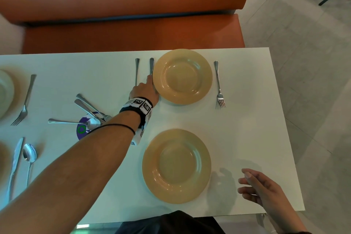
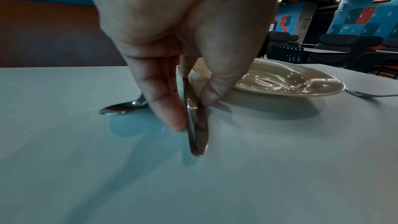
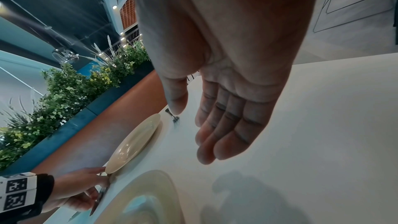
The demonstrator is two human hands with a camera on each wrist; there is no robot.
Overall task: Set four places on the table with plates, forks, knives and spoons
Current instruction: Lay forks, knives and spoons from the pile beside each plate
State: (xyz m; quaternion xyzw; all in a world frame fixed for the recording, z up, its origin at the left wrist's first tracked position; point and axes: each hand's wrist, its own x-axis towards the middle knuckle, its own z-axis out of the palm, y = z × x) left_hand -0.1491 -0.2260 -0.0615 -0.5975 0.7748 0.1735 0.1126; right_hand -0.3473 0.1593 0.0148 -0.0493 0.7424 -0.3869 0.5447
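Knife (image 1: 151,66) pinched by left hand (image 1: 144,91), lengthwise near-to-far, handle far, just left of far plate (image 1: 182,76); right hand (image 1: 262,186) relaxed, spread.

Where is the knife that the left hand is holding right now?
In the head view the knife lies along the left edge of the far plate, between it and a spoon; the left hand pinches its blade.

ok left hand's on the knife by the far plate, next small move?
Probably lay the knife flat and let go. The left hand pinches it on edge, between the spoon and the far plate, so that place looks done. The near plate has no cutlery yet; spare pieces lie nearby.
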